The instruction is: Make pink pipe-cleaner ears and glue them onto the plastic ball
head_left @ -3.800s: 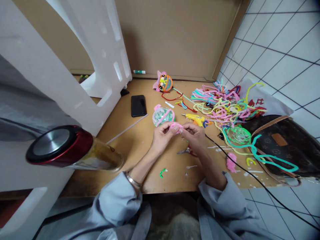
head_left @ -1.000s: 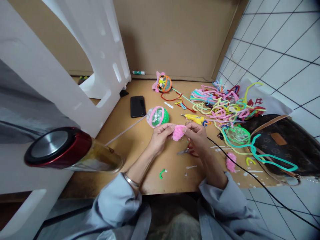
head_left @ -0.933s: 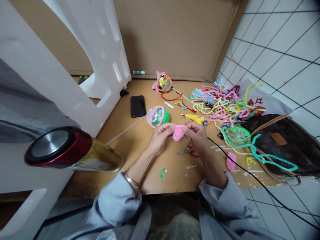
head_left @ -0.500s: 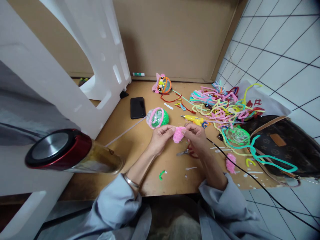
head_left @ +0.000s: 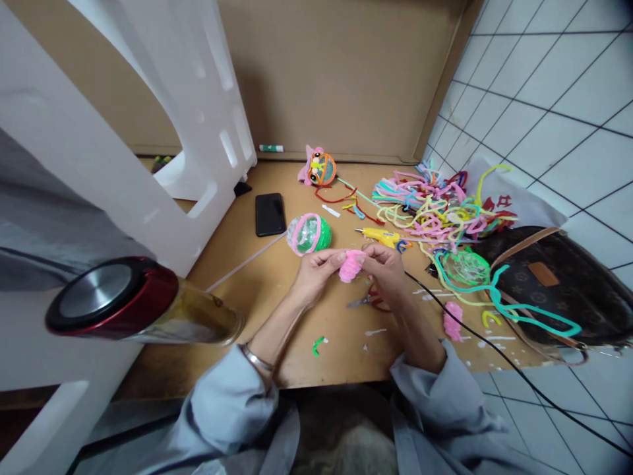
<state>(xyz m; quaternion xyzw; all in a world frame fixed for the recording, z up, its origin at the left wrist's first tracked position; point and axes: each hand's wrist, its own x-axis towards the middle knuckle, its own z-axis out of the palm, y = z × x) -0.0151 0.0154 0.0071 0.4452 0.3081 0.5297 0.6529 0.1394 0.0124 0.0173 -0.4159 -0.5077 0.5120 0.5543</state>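
Note:
Between my two hands is a pink fuzzy piece of bent pipe cleaner [head_left: 350, 267], held above the table. My left hand [head_left: 318, 270] pinches its left edge with thumb and finger. On the other edge, my right hand [head_left: 383, 267] pinches it too. Under my right wrist lie red-handled scissors [head_left: 363, 301], partly hidden. Just beyond my left hand rests a clear ball [head_left: 309, 233] with green and pink pipe cleaner around it. A similar pink fuzzy piece [head_left: 453, 321] lies to the right. A yellow glue gun [head_left: 380, 235] lies behind my right hand.
A tall bottle with a red lid [head_left: 113, 297] stands at the left. At the back are a black phone [head_left: 270, 214] and a decorated ball [head_left: 320, 168]. Right of them are a heap of pipe cleaners [head_left: 435, 204] and a brown bag [head_left: 554, 290]. A black cord [head_left: 494, 349] crosses the right side.
Both hands keep their pinch on the pink piece, with hardly any movement. The whole view has shifted slightly, so things appear a little further left.

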